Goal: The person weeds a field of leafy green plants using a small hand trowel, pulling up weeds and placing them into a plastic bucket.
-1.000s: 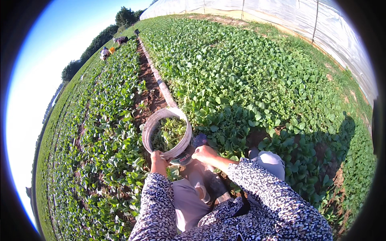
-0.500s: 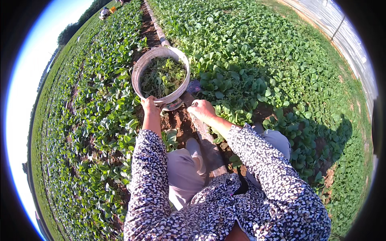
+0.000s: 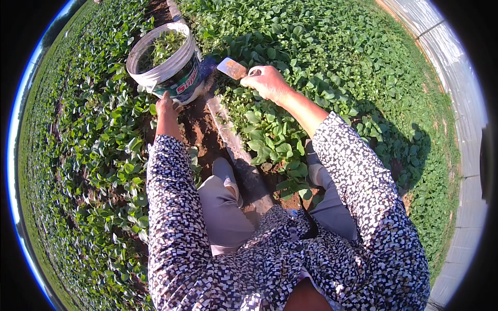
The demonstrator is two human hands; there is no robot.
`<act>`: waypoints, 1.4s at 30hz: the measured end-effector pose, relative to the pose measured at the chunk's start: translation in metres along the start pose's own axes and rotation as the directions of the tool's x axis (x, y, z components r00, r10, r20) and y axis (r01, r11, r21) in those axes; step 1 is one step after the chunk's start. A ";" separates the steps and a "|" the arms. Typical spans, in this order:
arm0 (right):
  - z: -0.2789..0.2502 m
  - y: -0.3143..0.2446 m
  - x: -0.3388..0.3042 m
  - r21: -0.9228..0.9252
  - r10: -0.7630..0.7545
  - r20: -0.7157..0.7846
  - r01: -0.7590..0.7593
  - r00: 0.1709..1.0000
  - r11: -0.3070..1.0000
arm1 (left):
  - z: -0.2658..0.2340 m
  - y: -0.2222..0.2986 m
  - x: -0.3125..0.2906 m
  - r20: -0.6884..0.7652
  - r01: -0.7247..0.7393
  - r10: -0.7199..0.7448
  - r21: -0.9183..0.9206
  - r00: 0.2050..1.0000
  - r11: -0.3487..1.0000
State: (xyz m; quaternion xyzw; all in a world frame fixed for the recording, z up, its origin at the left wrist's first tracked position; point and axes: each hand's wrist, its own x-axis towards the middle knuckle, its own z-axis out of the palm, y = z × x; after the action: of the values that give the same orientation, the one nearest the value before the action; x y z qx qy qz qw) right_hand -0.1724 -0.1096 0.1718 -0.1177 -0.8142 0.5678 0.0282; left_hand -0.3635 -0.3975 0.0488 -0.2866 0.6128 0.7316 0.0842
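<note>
A white plastic bucket [image 3: 171, 70] with cut green leaves inside stands tilted on the soil furrow ahead of me. My left hand [image 3: 167, 105] rests against its lower near side, fingers closed at the base. My right hand [image 3: 267, 82] is shut on the handle of a small flat-bladed hand tool [image 3: 232, 67]; the soil-stained blade points left, just right of the bucket and above the leafy plants. Both forearms wear black-and-white patterned sleeves.
Dense low green plants [image 3: 332, 57] fill the beds left and right of the brown furrow [image 3: 199, 132]. A pale irrigation pipe [image 3: 233, 145] runs along the furrow between my knees. White greenhouse sheeting [image 3: 456, 67] lines the right edge.
The view has tipped further down. The bucket now sits a little farther left and ahead. My right hand has lifted away from the bucket to the right, and the tool's blade now shows.
</note>
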 end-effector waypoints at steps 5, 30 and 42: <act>-0.053 -0.035 -0.053 0.235 0.037 -0.054 -0.024 0.998 0.972 | 0.021 0.004 -0.015 0.235 -0.070 0.001 0.287 0.972 0.955; -0.197 -0.046 -0.210 0.826 0.151 0.101 -0.167 0.983 0.539 | -0.148 -0.365 -0.205 0.054 -0.365 -0.939 0.928 0.340 -0.079; -0.225 -0.061 -0.088 0.665 0.492 -0.211 -0.245 0.845 0.705 | -0.178 -0.348 -0.266 -0.073 -0.019 -0.965 0.997 0.251 -0.080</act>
State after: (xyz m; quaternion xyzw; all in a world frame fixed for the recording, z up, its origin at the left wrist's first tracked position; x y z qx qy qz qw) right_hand -0.0561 0.0579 0.3157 -0.3711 -0.5218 0.7612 0.1025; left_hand 0.0760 -0.4232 -0.1224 -0.0681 0.5914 0.1138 0.7954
